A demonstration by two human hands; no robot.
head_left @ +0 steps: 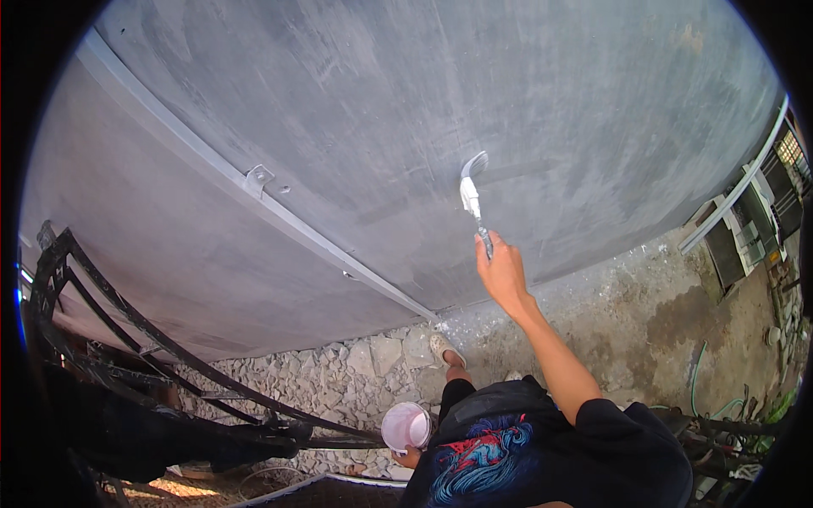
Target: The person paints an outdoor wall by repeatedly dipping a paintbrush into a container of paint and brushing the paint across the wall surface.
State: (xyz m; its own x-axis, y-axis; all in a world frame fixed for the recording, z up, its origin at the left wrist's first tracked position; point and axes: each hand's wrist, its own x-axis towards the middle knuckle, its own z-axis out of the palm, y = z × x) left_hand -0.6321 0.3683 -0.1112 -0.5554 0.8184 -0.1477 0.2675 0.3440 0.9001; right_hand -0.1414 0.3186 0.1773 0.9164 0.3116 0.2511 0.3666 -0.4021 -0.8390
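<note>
My right hand (pixel 502 271) is closed around the handle of a paintbrush (pixel 471 193). The brush's bristles, coated white, press and bend against a large grey wall (pixel 364 110). Darker, wet-looking streaks run across the wall beside the brush. Low at my left side, my left hand (pixel 409 457) grips a small bucket (pixel 406 426) by its side near the rim. The bucket's inside is pale pinkish white; how much it holds I cannot make out.
A metal conduit (pixel 203 161) runs diagonally down the wall. A black curved metal frame (pixel 161 347) stands at left above rubble (pixel 339 372). Stained concrete (pixel 627 322) lies at right, with a green hose (pixel 698 377) and a metal-framed unit (pixel 741 229) beyond.
</note>
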